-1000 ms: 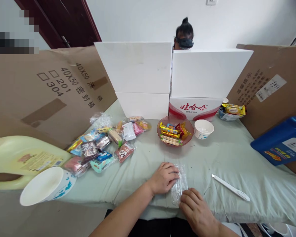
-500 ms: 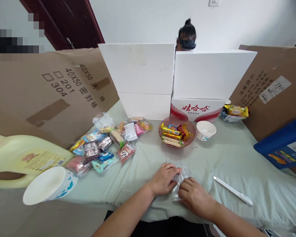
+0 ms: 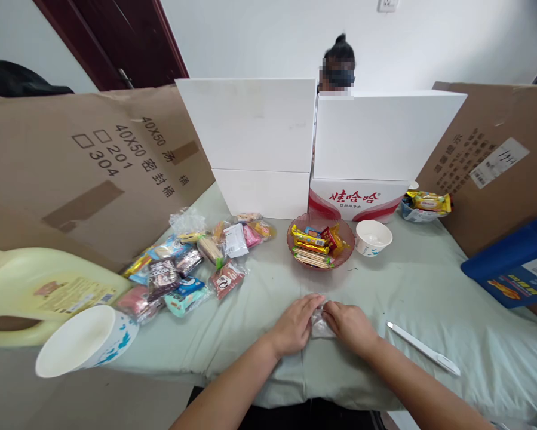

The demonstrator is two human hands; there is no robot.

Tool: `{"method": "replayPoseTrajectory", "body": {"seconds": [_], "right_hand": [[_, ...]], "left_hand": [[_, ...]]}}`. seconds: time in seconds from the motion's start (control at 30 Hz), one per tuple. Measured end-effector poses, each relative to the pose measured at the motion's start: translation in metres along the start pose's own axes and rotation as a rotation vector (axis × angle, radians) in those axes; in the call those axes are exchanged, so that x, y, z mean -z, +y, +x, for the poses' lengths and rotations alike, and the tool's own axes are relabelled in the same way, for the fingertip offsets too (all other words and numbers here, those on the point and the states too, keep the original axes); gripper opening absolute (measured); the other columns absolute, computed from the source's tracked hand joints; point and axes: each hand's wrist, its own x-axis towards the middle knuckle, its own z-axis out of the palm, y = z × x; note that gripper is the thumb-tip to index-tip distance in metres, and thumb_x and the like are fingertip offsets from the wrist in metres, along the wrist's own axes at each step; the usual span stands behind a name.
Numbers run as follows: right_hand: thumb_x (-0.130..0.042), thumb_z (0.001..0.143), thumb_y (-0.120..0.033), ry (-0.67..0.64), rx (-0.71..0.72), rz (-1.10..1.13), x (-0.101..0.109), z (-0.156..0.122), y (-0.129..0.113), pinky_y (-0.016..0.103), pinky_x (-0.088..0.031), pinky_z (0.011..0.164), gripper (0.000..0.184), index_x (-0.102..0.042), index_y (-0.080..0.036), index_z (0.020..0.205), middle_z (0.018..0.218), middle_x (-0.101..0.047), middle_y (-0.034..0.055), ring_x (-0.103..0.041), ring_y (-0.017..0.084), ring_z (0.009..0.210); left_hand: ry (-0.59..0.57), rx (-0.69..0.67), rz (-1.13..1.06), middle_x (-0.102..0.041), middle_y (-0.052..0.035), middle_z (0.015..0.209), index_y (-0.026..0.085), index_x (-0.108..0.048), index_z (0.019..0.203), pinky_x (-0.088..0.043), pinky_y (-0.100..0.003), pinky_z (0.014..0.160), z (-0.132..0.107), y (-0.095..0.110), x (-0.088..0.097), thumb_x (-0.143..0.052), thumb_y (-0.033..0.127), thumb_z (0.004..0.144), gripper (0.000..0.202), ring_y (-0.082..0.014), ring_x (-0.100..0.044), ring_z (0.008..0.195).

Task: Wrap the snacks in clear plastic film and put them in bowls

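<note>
right between the two hands, here's the crumpled clear wrapper (image 3: 321,328), touching both! the left hand (image 3: 295,325) bends over its left edge, the right hand (image 3: 351,329) curls in on its right, and with fingertips hidden i can't tell if either is clamped on it. well out right of the right hand, a slim white tool (image 3: 423,348); beyond both hands, a pink glass bowl (image 3: 343,256) holding snacks (image 3: 312,240); off beyond the left hand, leftward, a wrapped-snack pile (image 3: 164,278).
</note>
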Motion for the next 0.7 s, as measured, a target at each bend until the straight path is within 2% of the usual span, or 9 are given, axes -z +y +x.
{"method": "replayPoseTrajectory", "body": {"seconds": [0.13,0.2,0.33,0.4,0.47,0.6,0.7], "right_hand": [[-0.039,0.099,-0.026,0.020,-0.105,-0.031,-0.008,0.008,-0.005,0.025,-0.037,0.059,0.019,-0.055,-0.020,0.093,0.084,-0.071,0.0033,-0.067,0.016,0.071],[-0.038,0.099,-0.026,0.028,-0.139,-0.045,-0.010,0.010,-0.008,0.025,-0.037,0.057,0.018,-0.054,-0.020,0.094,0.084,-0.071,0.0038,-0.068,0.017,0.071],[-0.036,0.100,-0.027,0.032,-0.160,-0.073,-0.011,0.011,-0.012,0.026,-0.036,0.055,0.019,-0.052,-0.021,0.092,0.082,-0.070,0.0038,-0.068,0.017,0.069],[-0.035,0.100,-0.027,0.033,-0.160,-0.084,-0.012,0.010,-0.013,0.026,-0.036,0.054,0.019,-0.051,-0.021,0.091,0.081,-0.070,0.0041,-0.068,0.018,0.069],[-0.035,0.100,-0.026,0.037,-0.157,-0.089,-0.013,0.009,-0.012,0.026,-0.036,0.055,0.019,-0.050,-0.021,0.091,0.081,-0.070,0.0041,-0.068,0.018,0.069],[-0.035,0.100,-0.025,0.050,-0.144,-0.088,-0.016,0.006,-0.011,0.026,-0.036,0.055,0.018,-0.050,-0.021,0.092,0.082,-0.069,0.0031,-0.068,0.017,0.069],[-0.035,0.100,-0.024,0.060,-0.145,-0.092,-0.017,0.005,-0.012,0.025,-0.036,0.056,0.018,-0.050,-0.021,0.090,0.083,-0.068,0.0032,-0.067,0.016,0.069]], "left_hand": [[0.047,-0.001,-0.051,-0.044,-0.0128,0.139,0.022,-0.026,0.142,-0.042,-0.046,0.105,-0.001,-0.002,-0.002,-0.039,0.000,0.076,0.071,-0.0239,-0.043,0.129],[0.075,0.022,-0.081,-0.045,-0.0132,0.136,0.021,-0.031,0.138,-0.042,-0.045,0.105,0.000,0.000,-0.001,-0.040,0.002,0.081,0.061,-0.0238,-0.044,0.127],[0.171,0.131,-0.148,-0.050,-0.0125,0.128,0.020,-0.044,0.123,-0.051,-0.038,0.091,0.000,0.003,-0.001,-0.046,0.012,0.088,0.037,-0.0200,-0.057,0.104],[0.214,0.176,-0.153,-0.056,-0.0104,0.120,0.020,-0.050,0.117,-0.052,-0.036,0.087,0.001,0.002,-0.001,-0.045,0.011,0.088,0.031,-0.0183,-0.059,0.095],[0.205,0.195,-0.123,-0.062,-0.0079,0.110,0.020,-0.054,0.113,-0.051,-0.036,0.087,0.004,0.001,0.000,-0.042,0.009,0.088,0.031,-0.0188,-0.059,0.096],[0.085,0.219,-0.058,-0.069,-0.0041,0.096,0.021,-0.064,0.106,-0.051,-0.034,0.085,0.015,0.000,0.001,-0.044,0.006,0.086,0.032,-0.0190,-0.061,0.092],[0.112,0.309,0.010,-0.069,-0.0018,0.087,0.020,-0.067,0.092,-0.051,-0.031,0.081,0.024,-0.002,0.001,-0.050,0.004,0.081,0.026,-0.0174,-0.062,0.085]]}}
